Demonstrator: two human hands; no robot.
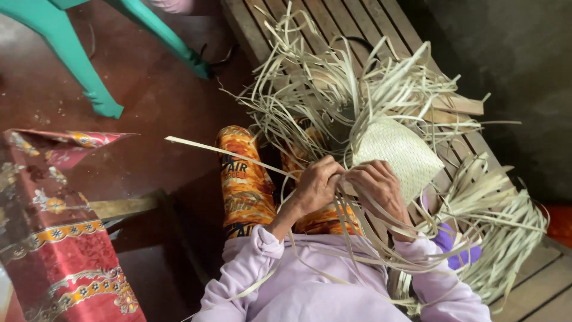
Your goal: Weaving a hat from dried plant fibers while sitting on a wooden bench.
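Pale leaf strips [333, 89] fan out over a slatted bench [536, 280], ends loose everywhere. Left hand [317, 186] pinches strips at the near edge of the woven mat [396, 152], fingers curled tight; one long strip [226, 152] sticks out leftward from it. Right hand [378, 186] grips strips just beside, touching the left. Mat rests on the lap, partly on bench. Risk, as I judge it: dry strips may crack if bent sharply, or the tangle near the right sleeve may snag and pull the weave loose. Teal chair legs [89, 71] and red cloth [53, 238] at left.
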